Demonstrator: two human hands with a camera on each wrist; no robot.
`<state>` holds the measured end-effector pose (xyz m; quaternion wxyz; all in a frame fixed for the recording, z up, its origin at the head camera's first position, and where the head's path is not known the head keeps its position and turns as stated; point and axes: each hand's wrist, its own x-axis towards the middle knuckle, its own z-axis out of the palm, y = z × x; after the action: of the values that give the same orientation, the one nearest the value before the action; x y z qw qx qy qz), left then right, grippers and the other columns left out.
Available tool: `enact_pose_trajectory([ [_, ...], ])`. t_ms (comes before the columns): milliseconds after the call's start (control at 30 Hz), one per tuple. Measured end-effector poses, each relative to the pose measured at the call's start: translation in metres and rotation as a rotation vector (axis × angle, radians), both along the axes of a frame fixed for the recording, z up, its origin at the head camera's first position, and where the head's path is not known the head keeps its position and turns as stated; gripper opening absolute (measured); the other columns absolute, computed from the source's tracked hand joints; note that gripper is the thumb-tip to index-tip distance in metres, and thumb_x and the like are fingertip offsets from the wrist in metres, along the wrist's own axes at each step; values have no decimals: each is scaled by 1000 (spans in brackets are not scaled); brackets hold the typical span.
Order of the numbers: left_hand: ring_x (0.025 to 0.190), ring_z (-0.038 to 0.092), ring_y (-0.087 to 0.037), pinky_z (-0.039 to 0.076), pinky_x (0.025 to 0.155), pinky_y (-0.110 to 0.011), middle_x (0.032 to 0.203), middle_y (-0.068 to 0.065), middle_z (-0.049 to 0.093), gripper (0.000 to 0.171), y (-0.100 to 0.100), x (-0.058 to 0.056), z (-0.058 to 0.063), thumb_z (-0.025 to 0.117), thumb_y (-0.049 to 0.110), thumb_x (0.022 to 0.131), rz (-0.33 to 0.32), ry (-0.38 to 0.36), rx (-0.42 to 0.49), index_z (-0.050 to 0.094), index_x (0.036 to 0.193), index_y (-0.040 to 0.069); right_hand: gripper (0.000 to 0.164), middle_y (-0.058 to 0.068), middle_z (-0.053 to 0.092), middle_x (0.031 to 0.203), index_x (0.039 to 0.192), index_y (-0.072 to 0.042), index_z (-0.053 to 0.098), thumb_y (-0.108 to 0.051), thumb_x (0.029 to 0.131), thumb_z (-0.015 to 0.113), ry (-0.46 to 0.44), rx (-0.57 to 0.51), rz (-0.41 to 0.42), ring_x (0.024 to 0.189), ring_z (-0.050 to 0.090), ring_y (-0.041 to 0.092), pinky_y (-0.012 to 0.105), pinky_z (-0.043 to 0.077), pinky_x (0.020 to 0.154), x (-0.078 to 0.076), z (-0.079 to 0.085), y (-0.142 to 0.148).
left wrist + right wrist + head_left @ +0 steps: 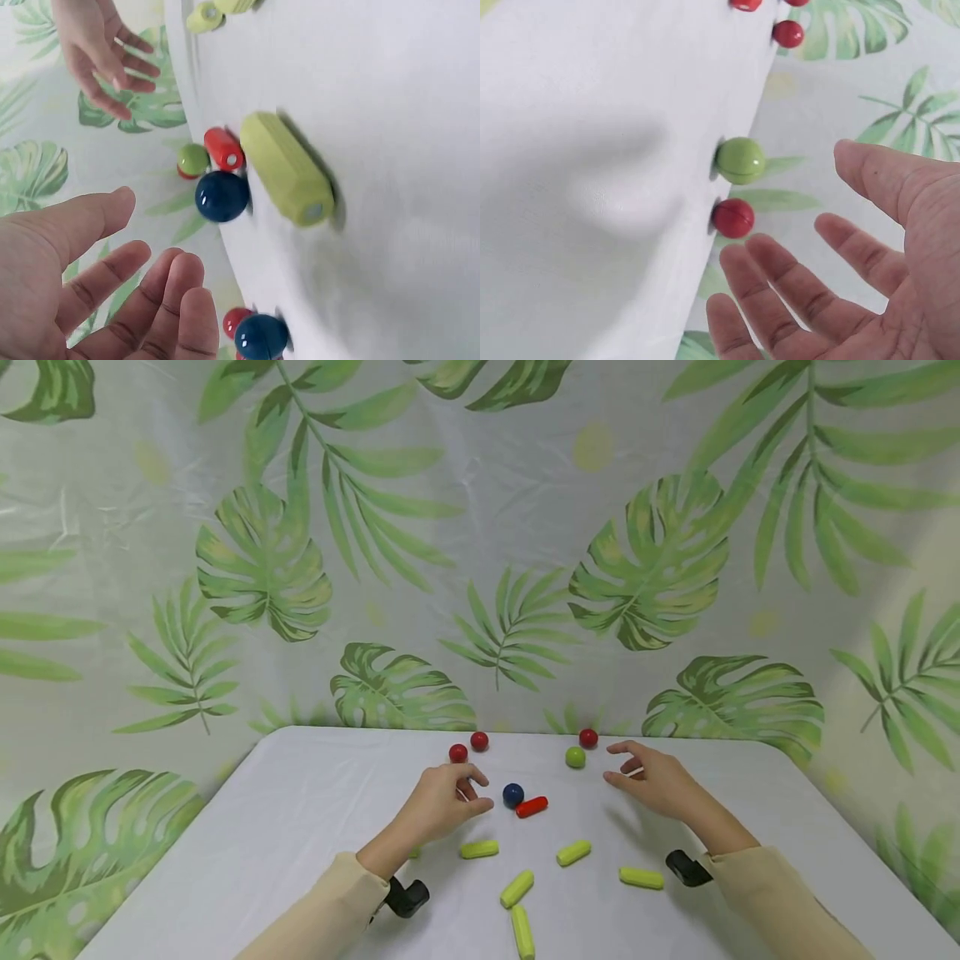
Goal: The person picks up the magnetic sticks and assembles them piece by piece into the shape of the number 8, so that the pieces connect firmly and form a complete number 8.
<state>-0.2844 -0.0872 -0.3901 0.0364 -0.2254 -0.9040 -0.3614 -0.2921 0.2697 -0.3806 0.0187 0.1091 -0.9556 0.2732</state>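
Observation:
My left hand [448, 797] hovers above the table with its fingers spread loosely and nothing in them. Just right of its fingertips are a dark blue ball [513, 795] and, touching it, a short red faceted rod [532, 807]. A second blue ball [261, 336] shows in the left wrist view; the hand mostly hides it from the head view. Two red balls [458, 752] lie behind this hand. My right hand [652, 779], also holding nothing, hangs in the air with fingers parted. Nearest to it are a green ball [575, 757] and another red ball [588, 738].
Several yellow-green rods [517, 888] lie scattered over the front and middle of the white table [247, 860]. One is partly hidden under the left wrist. A leaf-patterned curtain [517, 527] hangs directly behind the table's far edge.

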Motion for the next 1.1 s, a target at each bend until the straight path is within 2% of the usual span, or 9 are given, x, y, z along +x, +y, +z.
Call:
enact_pose_trajectory([
  [300,68,58,-10,47,60,-21,80,2,70,21,27,-1,-12,86,17,92,-86,-94,-4,78,109,7,55,22,74,117,144,0,57,-35,104,70,-14,4,21,107,72,38,53,60,88,-23,-10,-2],
  [467,67,57,-10,45,60,-21,79,2,67,20,37,-2,-15,85,15,92,-83,-127,-18,78,109,6,53,24,73,116,144,1,56,-30,104,71,-24,1,23,102,74,36,51,60,86,-28,-10,-6],
  [667,67,55,-10,44,61,-21,78,2,67,19,45,-8,-19,85,14,93,-87,-127,-24,79,109,7,54,26,72,118,146,1,54,-28,104,70,-38,22,6,105,72,39,52,60,87,-33,-10,-7],
  [867,68,54,-10,43,61,-20,78,1,65,19,50,-11,-25,85,15,93,-94,-128,-27,80,110,8,54,28,71,119,145,2,54,-27,103,71,-59,25,-8,102,70,37,54,59,89,-40,-15,-7],
  [1100,70,54,-12,43,61,-20,78,0,65,19,56,-11,-23,83,13,94,-75,-124,-32,80,112,7,52,25,72,113,143,1,55,-26,102,71,-55,10,-10,93,68,32,50,57,85,-44,-18,-7],
])
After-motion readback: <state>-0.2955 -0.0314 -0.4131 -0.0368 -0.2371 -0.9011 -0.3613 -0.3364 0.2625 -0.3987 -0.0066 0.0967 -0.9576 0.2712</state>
